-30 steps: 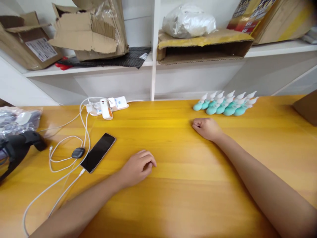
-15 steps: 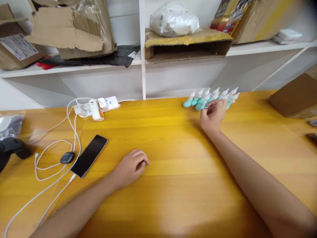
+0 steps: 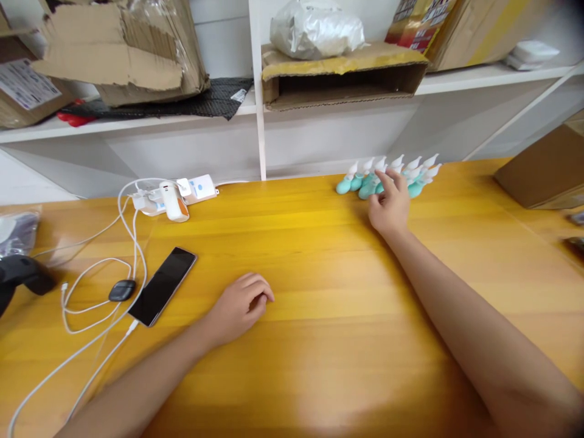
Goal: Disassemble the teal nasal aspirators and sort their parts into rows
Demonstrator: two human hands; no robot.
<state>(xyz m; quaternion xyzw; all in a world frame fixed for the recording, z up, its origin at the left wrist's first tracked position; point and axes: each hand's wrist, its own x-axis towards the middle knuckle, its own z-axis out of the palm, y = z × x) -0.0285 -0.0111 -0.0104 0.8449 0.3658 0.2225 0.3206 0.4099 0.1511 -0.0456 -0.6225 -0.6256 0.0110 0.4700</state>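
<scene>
Two hands out on the yellow table (image 3: 319,255), my right one at the teal bulbs.

Head view: my right hand (image 3: 390,210) lies at two o'clock, fingers (image 3: 387,181) stretched forward and loosely spread, touching the near side of the cluster of teal bulbs with white tips (image 3: 387,173); whether they grip one I cannot tell. The cluster sits at the table's far edge, just past my fingertips. My left hand (image 3: 239,307) rests at seven o'clock, loosely curled, holding nothing, with the black phone (image 3: 163,286) at its nine o'clock.
</scene>
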